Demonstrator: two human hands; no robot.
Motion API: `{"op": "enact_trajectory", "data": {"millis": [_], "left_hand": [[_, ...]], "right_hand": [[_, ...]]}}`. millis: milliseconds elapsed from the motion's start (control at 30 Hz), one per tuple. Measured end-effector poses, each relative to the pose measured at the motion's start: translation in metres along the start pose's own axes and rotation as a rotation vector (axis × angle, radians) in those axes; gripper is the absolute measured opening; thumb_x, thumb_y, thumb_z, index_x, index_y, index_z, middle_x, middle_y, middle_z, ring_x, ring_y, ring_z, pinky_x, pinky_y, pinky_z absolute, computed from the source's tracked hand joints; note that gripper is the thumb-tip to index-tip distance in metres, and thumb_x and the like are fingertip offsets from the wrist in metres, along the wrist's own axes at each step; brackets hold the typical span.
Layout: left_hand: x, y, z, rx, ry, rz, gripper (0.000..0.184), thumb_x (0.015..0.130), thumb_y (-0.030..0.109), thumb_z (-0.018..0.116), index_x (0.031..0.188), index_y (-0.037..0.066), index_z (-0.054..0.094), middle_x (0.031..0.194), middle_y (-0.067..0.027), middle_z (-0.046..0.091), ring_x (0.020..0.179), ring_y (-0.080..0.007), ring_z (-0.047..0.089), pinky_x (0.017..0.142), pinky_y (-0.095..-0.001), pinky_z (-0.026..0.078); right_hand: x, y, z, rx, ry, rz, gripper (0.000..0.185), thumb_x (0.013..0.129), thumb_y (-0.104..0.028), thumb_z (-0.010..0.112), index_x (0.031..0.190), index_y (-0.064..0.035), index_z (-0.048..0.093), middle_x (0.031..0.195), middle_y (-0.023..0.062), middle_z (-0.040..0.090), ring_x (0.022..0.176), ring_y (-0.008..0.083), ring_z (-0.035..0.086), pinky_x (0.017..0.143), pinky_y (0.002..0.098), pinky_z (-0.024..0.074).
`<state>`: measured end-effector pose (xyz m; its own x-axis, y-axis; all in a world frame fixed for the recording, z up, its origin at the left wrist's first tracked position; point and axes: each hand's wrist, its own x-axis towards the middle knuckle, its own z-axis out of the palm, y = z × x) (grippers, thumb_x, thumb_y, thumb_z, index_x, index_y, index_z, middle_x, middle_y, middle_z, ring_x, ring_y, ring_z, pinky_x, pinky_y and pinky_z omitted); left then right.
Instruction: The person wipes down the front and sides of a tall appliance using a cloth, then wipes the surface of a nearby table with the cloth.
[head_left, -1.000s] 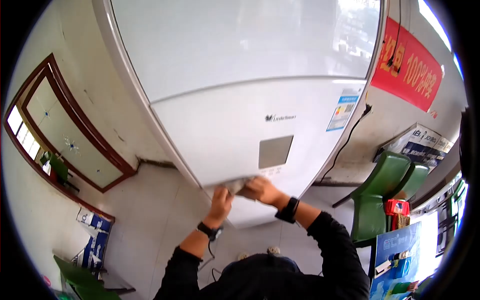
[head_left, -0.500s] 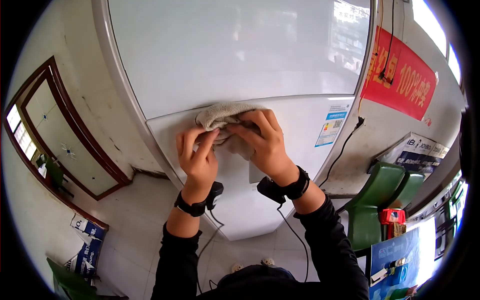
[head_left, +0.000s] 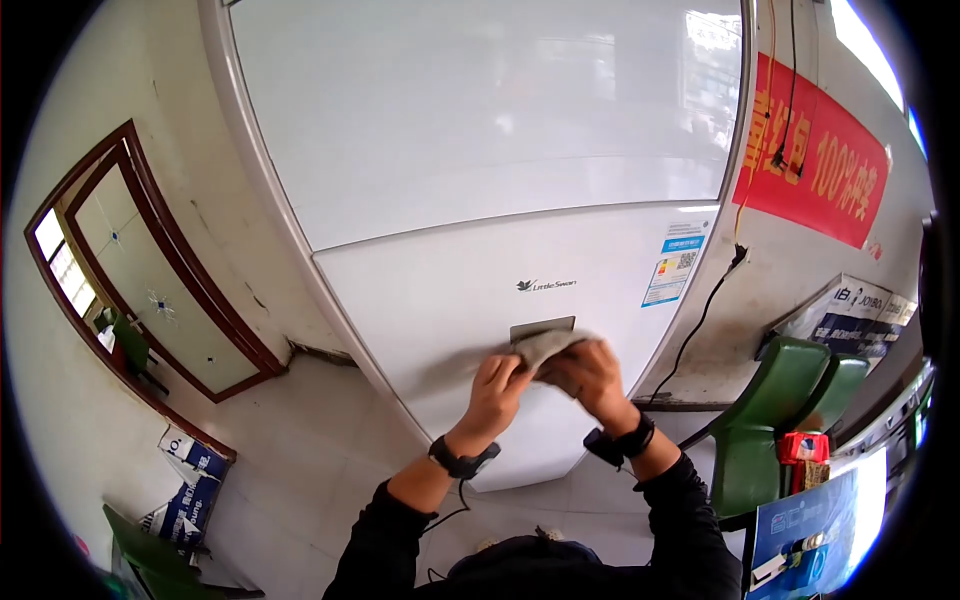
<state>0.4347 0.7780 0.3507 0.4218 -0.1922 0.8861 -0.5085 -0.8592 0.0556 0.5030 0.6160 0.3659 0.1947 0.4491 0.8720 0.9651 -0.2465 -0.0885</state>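
A tall white refrigerator (head_left: 420, 290) with a grey display panel (head_left: 530, 328) and a sticker (head_left: 672, 268) fills the middle of the view. Both hands hold a grey-beige cloth (head_left: 545, 347) at the lower part of the panel, covering much of it. My left hand (head_left: 494, 398) pinches the cloth's left side. On its right side, the fingers of my right hand (head_left: 597, 380) are wrapped round the cloth, slightly blurred. Each wrist wears a black strap with a small device and a cable.
Green chairs (head_left: 765, 430) and a blue-topped table (head_left: 810, 525) stand at the right. A black cable (head_left: 700, 322) hangs by the red banner (head_left: 825, 150). A brown-framed door (head_left: 160, 270) is at the left, with a torn box (head_left: 190, 490) below.
From high on the lower door, both hands and the cloth have moved down and right, onto the display panel. The logo is uncovered again. The camera view has shifted slightly.
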Motion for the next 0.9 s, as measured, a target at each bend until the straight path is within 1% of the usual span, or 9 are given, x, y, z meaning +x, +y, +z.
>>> {"op": "enact_trajectory", "data": {"millis": [67,133,300,467,533,600,733,800,900], "left_hand": [[0.036,0.004,0.001,0.023,0.064,0.056,0.031,0.060,-0.008,0.053,0.090,-0.001,0.059,0.086,-0.0092,0.049,0.075,-0.0245,0.047,0.063,-0.0335,0.041],[0.072,0.007,-0.005,0.032,0.161,0.080,0.032,0.060,-0.007,0.053,0.092,0.000,0.058,0.087,-0.0093,0.050,0.075,-0.0241,0.047,0.061,-0.0335,0.042],[0.105,-0.012,-0.043,0.106,0.347,0.070,0.035,0.058,-0.010,0.051,0.089,0.002,0.059,0.089,-0.0102,0.052,0.074,-0.0268,0.048,0.061,-0.0353,0.041],[0.077,-0.046,-0.096,0.357,0.566,-0.061,0.036,0.057,-0.014,0.048,0.083,0.005,0.063,0.082,-0.0091,0.052,0.075,-0.0262,0.049,0.063,-0.0355,0.042],[0.060,-0.061,-0.112,0.360,0.589,-0.103,0.035,0.057,-0.015,0.045,0.082,0.004,0.062,0.084,-0.0094,0.051,0.076,-0.0259,0.049,0.064,-0.0350,0.042],[0.052,-0.069,-0.122,0.268,0.694,-0.259,0.037,0.059,-0.017,0.042,0.083,0.002,0.062,0.087,-0.0091,0.052,0.079,-0.0263,0.050,0.066,-0.0335,0.042],[0.063,-0.064,-0.127,0.206,0.726,-0.262,0.038,0.060,-0.018,0.041,0.086,0.001,0.062,0.090,-0.0087,0.054,0.083,-0.0261,0.049,0.069,-0.0323,0.042],[0.080,-0.057,-0.121,0.261,0.709,-0.179,0.040,0.060,-0.018,0.041,0.089,0.001,0.062,0.093,-0.0088,0.055,0.086,-0.0257,0.049,0.070,-0.0322,0.042],[0.103,-0.040,-0.111,0.317,0.566,-0.135,0.041,0.059,-0.017,0.044,0.090,0.003,0.061,0.094,-0.0073,0.056,0.085,-0.0255,0.048,0.072,-0.0330,0.041]], "right_hand": [[0.027,0.005,-0.017,-0.085,0.174,0.038,0.027,0.052,-0.006,0.065,0.079,-0.0052,0.063,0.081,0.0079,0.052,0.074,0.0249,0.050,0.062,0.0318,0.0440],[0.056,0.004,-0.025,-0.137,0.305,0.078,0.026,0.051,0.000,0.064,0.077,-0.0043,0.063,0.080,0.0082,0.053,0.075,0.0250,0.050,0.062,0.0299,0.0442],[0.118,-0.022,-0.010,0.013,0.508,0.032,0.030,0.049,0.002,0.063,0.078,-0.0026,0.063,0.082,0.0102,0.053,0.075,0.0241,0.049,0.061,0.0286,0.0442],[0.153,-0.062,0.043,0.108,0.392,-0.129,0.032,0.049,-0.002,0.061,0.081,-0.0029,0.060,0.085,0.0096,0.051,0.075,0.0252,0.049,0.061,0.0318,0.0432],[0.166,-0.084,0.060,0.161,0.386,-0.204,0.026,0.054,-0.004,0.056,0.080,-0.0022,0.059,0.085,0.0087,0.050,0.076,0.0233,0.048,0.063,0.0317,0.0432],[0.173,-0.096,0.073,0.128,0.326,-0.253,0.025,0.055,-0.006,0.056,0.080,-0.0015,0.058,0.086,0.0088,0.050,0.079,0.0226,0.047,0.065,0.0309,0.0431],[0.180,-0.099,0.071,0.124,0.327,-0.257,0.036,0.048,0.001,0.058,0.085,-0.0028,0.058,0.090,0.0095,0.051,0.079,0.0252,0.048,0.065,0.0326,0.0436],[0.182,-0.092,0.058,0.078,0.294,-0.234,0.029,0.057,-0.005,0.055,0.085,0.0009,0.056,0.091,0.0108,0.051,0.082,0.0235,0.047,0.071,0.0326,0.0420],[0.178,-0.074,0.031,0.058,0.264,-0.175,0.030,0.058,-0.003,0.055,0.087,0.0012,0.055,0.091,0.0122,0.053,0.082,0.0258,0.047,0.073,0.0330,0.0415]]}}
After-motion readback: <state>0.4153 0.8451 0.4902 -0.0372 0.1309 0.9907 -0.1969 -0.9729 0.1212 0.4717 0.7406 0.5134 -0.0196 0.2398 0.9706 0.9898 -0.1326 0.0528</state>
